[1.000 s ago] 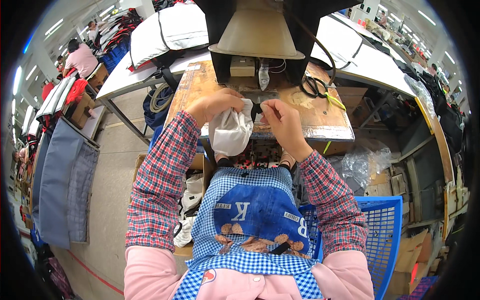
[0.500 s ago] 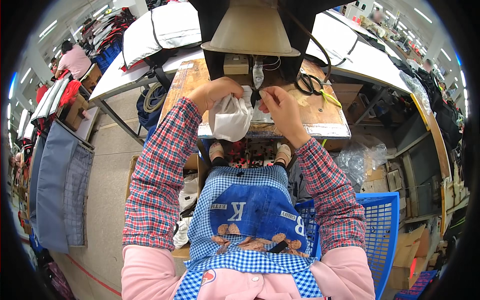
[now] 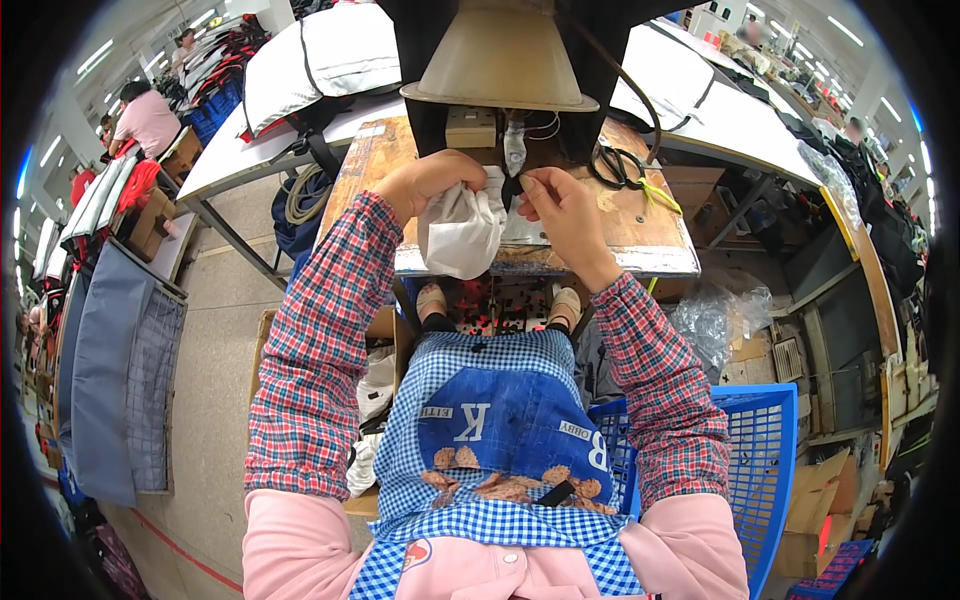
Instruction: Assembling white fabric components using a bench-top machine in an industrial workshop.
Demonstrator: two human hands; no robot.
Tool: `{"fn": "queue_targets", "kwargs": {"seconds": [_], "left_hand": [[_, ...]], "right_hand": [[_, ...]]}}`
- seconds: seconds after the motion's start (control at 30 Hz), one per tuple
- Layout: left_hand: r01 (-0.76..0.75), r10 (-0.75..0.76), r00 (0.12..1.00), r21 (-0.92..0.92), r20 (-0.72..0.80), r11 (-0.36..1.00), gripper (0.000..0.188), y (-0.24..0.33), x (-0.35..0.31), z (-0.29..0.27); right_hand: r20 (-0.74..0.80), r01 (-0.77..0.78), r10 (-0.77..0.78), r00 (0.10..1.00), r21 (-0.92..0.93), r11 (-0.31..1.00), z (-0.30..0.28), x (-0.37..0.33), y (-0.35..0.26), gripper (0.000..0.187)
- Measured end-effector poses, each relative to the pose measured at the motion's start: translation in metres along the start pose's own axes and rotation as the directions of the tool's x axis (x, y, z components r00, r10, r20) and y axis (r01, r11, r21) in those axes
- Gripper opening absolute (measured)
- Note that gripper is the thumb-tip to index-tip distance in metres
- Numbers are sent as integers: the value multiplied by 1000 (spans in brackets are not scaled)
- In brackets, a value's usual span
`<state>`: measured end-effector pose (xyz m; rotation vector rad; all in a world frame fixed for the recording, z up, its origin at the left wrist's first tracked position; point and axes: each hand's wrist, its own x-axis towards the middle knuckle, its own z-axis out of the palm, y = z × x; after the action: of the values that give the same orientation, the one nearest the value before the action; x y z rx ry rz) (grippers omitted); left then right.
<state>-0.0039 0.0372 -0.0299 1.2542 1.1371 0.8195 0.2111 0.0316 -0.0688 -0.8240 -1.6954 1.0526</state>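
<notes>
A crumpled white fabric piece (image 3: 461,232) hangs over the near edge of the worn wooden worktable (image 3: 368,165). My left hand (image 3: 440,183) is closed on its upper part, the fingers partly hidden by the cloth. Just right of it, my right hand (image 3: 562,210) pinches the edge of a small black strip (image 3: 511,190) beside the fabric. Both hands work below the metal tip (image 3: 515,150) of a machine, under a large cream lamp shade (image 3: 500,62). Whether the strip is joined to the white fabric, I cannot tell.
Black-handled scissors (image 3: 622,170) lie on the table's right side, near a yellow-green strip (image 3: 660,197). A blue plastic basket (image 3: 770,470) stands at my right, a cardboard box (image 3: 265,350) with white pieces at my left. White padded pieces (image 3: 340,60) cover the side tables.
Both hands keep their hold in almost the same spot. The white fabric has shifted very slightly under my left hand.
</notes>
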Motion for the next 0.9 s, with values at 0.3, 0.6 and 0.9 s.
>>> {"fn": "queue_targets", "kwargs": {"seconds": [0.3,0.6,0.9], "left_hand": [[-22,25,997,-42,69,999,10,-6,7,-8],[-17,19,999,-40,39,999,14,-5,6,-5],[-20,23,995,-33,100,999,24,-4,1,-9]], "right_hand": [[-29,38,-37,999,16,999,2,0,0,22],[-22,13,-12,1000,42,999,1,2,1,22],[8,-30,30,1000,101,994,-1,3,0,24]]}}
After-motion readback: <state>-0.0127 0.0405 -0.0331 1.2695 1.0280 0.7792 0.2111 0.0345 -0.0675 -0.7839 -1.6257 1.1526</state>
